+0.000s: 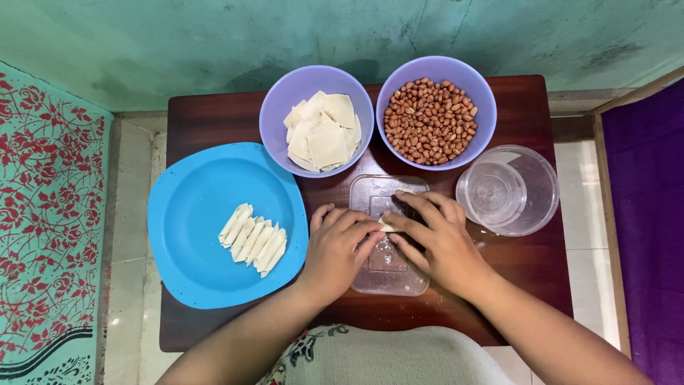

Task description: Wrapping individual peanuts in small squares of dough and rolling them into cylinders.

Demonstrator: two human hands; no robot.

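My left hand (338, 246) and my right hand (436, 237) meet over a clear plastic lid (388, 281) in the middle of the dark wooden table (214, 117). Between their fingertips they pinch a small pale dough wrapper (385, 224), mostly hidden by the fingers. To the left, a blue plate (192, 214) carries several folded dough rolls (254, 241) in a row. A purple bowl (274, 107) behind the hands holds square dough wrappers (324, 132). Another purple bowl (484, 100) beside it is full of peanuts (430, 121).
A clear round plastic container (507, 189) stands at the right of the table. A green wall runs behind the table. Patterned green and red cloth lies on the floor at the left, purple cloth at the right. My patterned clothing shows at the bottom edge.
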